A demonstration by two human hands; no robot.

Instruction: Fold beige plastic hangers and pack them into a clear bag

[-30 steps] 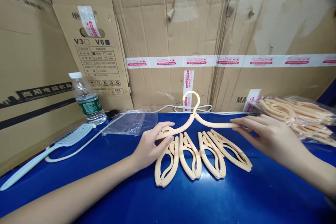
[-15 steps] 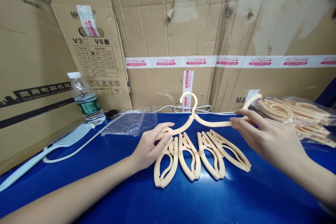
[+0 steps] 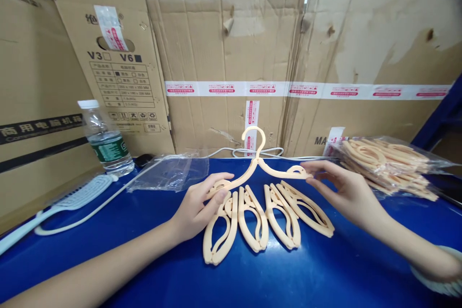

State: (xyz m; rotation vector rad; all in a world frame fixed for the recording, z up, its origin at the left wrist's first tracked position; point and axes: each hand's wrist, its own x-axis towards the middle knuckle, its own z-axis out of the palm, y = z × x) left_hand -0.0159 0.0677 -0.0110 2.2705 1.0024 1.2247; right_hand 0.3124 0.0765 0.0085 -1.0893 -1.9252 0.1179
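A cream folding clothes hanger [image 3: 275,170] is spread out above the blue table, its hook pointing up and away. My left hand [image 3: 197,207] pinches its left arm end between thumb and fingers. At the opposite end, the fingertips of my right hand [image 3: 342,192] are closed on the tip of the right arm. Below it, several folded hangers [image 3: 253,221] lie side by side on the table in a fan. The leftmost folded hanger [image 3: 221,231] lies close to my left hand, its upper end partly covered.
Bagged hangers [image 3: 390,159] are piled at the right. On the left stand a water bottle [image 3: 108,142] and a pale hairbrush [image 3: 81,197]. An empty plastic bag [image 3: 169,173] and a white cable [image 3: 119,197] lie behind. Cardboard boxes [image 3: 216,48] wall the table's back.
The hanger's right arm end loop has swung down flat along the arm, and my right hand has moved inward to the tip. The whole view has shifted slightly.
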